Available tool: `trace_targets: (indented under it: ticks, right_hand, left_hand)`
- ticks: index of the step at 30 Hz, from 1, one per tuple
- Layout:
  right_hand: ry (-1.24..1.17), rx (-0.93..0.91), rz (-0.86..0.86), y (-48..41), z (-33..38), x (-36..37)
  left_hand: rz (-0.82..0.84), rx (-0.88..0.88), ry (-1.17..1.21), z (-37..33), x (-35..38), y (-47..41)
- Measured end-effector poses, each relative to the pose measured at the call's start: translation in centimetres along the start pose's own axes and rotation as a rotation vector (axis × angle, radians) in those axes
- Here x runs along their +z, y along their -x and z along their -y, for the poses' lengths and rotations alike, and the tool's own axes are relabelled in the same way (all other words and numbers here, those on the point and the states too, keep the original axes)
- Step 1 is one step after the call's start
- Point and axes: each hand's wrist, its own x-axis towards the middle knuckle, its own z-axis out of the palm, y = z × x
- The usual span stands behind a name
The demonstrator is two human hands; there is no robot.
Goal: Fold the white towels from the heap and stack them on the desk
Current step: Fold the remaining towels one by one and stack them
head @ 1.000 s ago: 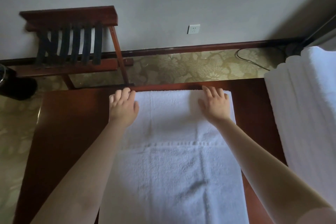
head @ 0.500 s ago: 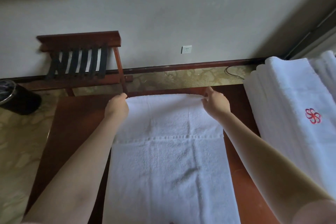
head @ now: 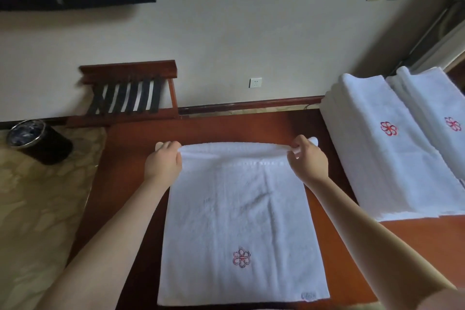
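Towel point(head: 239, 221) flat on bench point(head: 120, 158), frame centre; left hand point(head: 164, 161) and right hand point(head: 308, 158) each pinch a far corner, lifted.

towel point(head: 239, 209): white, red flower emblem
desk point(head: 120, 171): reddish-brown
stacked towels point(head: 377, 163): white, red flower emblems
carpet point(head: 37, 209): tan, leafy pattern
bin point(head: 50, 152): black
rack point(head: 130, 69): red-brown, black straps
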Motion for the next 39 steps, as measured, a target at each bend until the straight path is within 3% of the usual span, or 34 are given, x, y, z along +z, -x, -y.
trace_targets:
  ticks: [8, 10, 16, 19, 21, 24, 29, 35, 39]
  right_hand:
    - [0.066, -0.028, 0.014, 9.8, -2.5, 1.2]
    - [0.117, -0.058, 0.077, 11.7, -3.5, 2.1]
    - [0.291, 0.023, 0.388, 14.8, -5.5, 3.9]
    - [0.29, 0.137, 0.49, 15.9, -6.0, 4.5]
    - [0.301, 0.1, 0.428, 16.1, -5.9, 4.6]
    - [0.296, -0.082, 0.33, 15.6, -5.0, 5.3]
    - [0.152, -0.272, 0.42, 14.0, -2.1, 8.0]
    - [0.097, -0.343, 0.442, 12.0, -0.2, 11.7]
    - [0.121, -0.346, 0.438, 11.0, -1.9, 14.1]
  left_hand:
    - [-0.004, 0.181, -0.042, 0.6, 1.1, 9.2]
    - [0.083, 0.187, -0.123, 0.9, 2.3, 11.2]
    - [0.611, 0.119, -0.392, 0.6, 4.9, 14.4]
    - [0.73, 0.08, -0.417, -0.4, 5.2, 14.7]
    - [0.728, 0.047, -0.415, -0.9, 5.3, 14.5]
    - [0.572, 0.058, -0.325, -1.5, 5.8, 14.1]
    - [0.251, 0.243, 0.018, -4.4, 7.3, 14.3]
    - [0.332, 0.153, 0.158, -6.3, 10.1, 11.8]
    - [0.43, 0.133, 0.037, -5.1, 13.1, 11.5]
